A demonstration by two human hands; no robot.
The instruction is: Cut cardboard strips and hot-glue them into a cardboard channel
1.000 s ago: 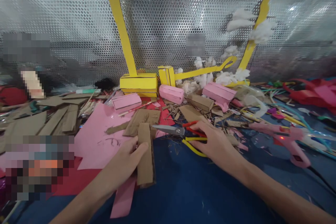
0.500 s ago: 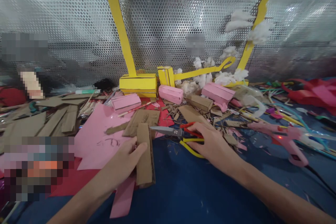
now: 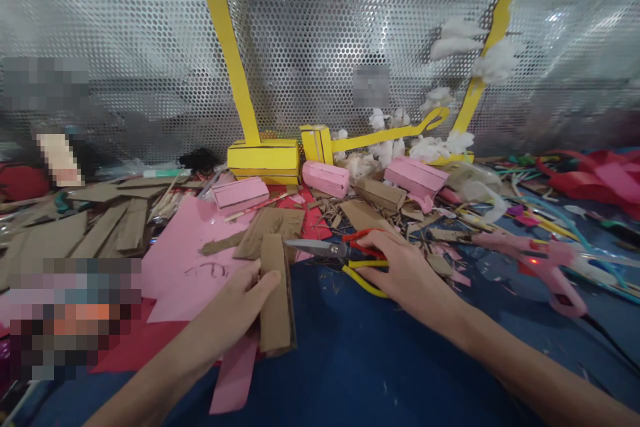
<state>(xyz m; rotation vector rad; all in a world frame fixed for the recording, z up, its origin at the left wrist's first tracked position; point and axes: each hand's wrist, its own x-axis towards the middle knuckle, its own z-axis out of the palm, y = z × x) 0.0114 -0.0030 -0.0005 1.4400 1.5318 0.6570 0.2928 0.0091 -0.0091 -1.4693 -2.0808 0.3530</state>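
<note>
My left hand (image 3: 253, 290) is closed on a narrow brown cardboard box (image 3: 276, 313), thumb on its upper face, the fingers hidden beneath. In my right hand (image 3: 395, 263) is a pair of scissors (image 3: 336, 249) with red and yellow handles. The blades point left, and their tip reaches the upper right edge of the cardboard box. Behind it lies a brown cardboard piece (image 3: 273, 230) with dark marks. Under my left wrist are a pink sheet (image 3: 185, 273) with pen marks and a pink strip (image 3: 233, 380).
A pink glue gun (image 3: 545, 263) with a lit red light lies at the right. Yellow models (image 3: 263, 160) and pink paper boxes (image 3: 240, 193) stand along the perforated metal wall (image 3: 310, 33). Cardboard pieces (image 3: 55, 247) are piled at the left. Small scraps litter the blue tabletop (image 3: 360, 360).
Almost nothing differs. Both hands, the cardboard box and the scissors stay in place, while the view has shifted very slightly.
</note>
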